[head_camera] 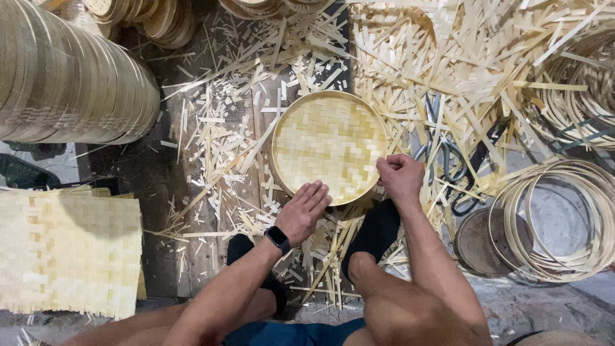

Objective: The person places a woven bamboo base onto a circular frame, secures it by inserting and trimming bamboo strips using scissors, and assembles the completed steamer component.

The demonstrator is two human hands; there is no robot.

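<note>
You are working on a round woven bamboo tray (pixel 328 144) that lies flat on the floor just in front of your feet. Your left hand (pixel 303 210) rests on its near edge with the fingers straight and close together, pressing down flat — it grips nothing. Your right hand (pixel 401 177) is at the tray's right rim with the fingers curled tight into a fist on the edge; I cannot tell if a small thing is hidden inside it.

It looks like you are pressing the woven mat into its hoop and tidying the rim. The next move likely calls for holding the tray still with the flat hand and working round the rim bit by bit.

The big scissors (pixel 445 160) lie just to the right of your right hand, half under loose strips.

The floor is dark wood planks (pixel 138 170), covered with cut bamboo strips (pixel 448 57) — lots of them. A flat woven mat (pixel 67 253) lies at the left, a tall stack of finished trays (pixel 70 77) is up left, and thin bamboo hoops (pixel 557 221) are piled at the right.
</note>
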